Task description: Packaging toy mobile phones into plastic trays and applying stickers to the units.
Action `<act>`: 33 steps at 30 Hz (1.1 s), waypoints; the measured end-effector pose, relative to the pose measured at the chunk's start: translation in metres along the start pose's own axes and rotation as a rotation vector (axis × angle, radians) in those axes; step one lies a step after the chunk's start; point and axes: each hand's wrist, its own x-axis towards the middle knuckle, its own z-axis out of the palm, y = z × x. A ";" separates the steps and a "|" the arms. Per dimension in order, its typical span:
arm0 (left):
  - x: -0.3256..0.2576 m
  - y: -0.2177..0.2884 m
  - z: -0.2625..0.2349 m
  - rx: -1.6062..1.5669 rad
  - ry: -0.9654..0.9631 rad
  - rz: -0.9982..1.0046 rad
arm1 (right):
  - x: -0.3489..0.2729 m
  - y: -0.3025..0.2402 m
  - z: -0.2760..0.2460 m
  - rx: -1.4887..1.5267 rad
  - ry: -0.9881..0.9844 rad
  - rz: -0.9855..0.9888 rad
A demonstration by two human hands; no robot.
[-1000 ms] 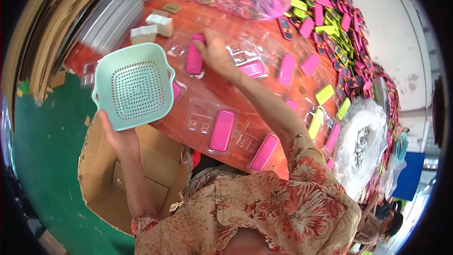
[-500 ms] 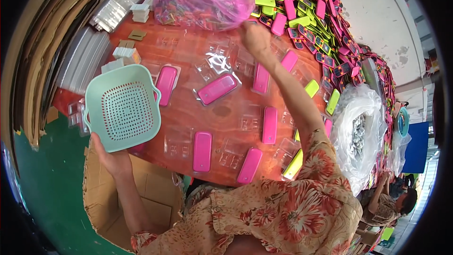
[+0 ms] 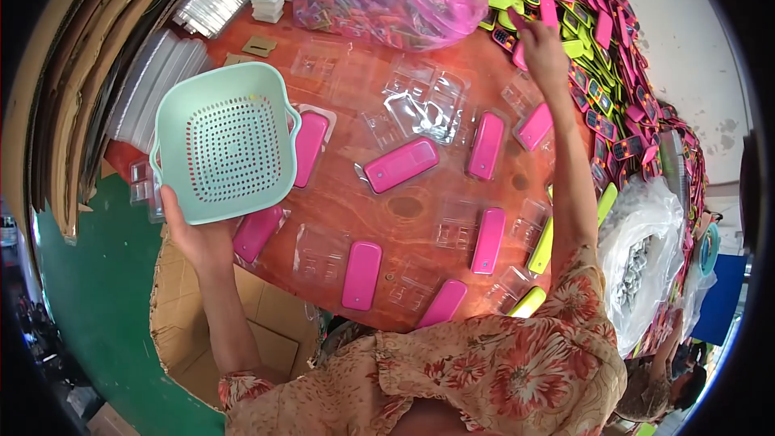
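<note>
My left hand point(image 3: 196, 236) grips the lower edge of a mint-green perforated basket point(image 3: 173, 113). Its thumb lies along the outside, and the basket is tilted up over the table's left side, with no contents visible in it. My right hand point(image 3: 546, 52) is stretched out to the near edge of a heap of pink and lime toy phones point(image 3: 601, 101). Its fingers are bent together at a pink edge; what they pinch is mostly hidden. Just left of that hand is a pink translucent bag point(image 3: 363, 12) full of small colourful pieces.
Clear plastic blister trays point(image 3: 319, 254) lie across the red table point(image 3: 404, 206), several bearing pink cases point(image 3: 401, 165) or lime ones. Stacked trays point(image 3: 153, 81) and cardboard sheets point(image 3: 73, 73) line the left. A cardboard box point(image 3: 182, 331) stands below; a clear bag point(image 3: 638, 250) sits right.
My right hand has moved right, from beside the pink bag to the toy phone heap. The left hand still holds the basket, slightly raised. The whole view has shifted a little.
</note>
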 end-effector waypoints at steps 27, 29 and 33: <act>0.002 -0.004 -0.013 -0.041 0.010 -0.046 | -0.010 -0.171 0.097 0.594 -0.521 -0.708; -0.004 -0.003 -0.012 -0.028 0.017 -0.063 | -0.021 -0.166 0.091 0.665 -0.396 -0.680; -0.009 0.000 -0.010 0.031 0.069 -0.002 | -0.067 -0.162 0.045 0.334 -0.294 -0.666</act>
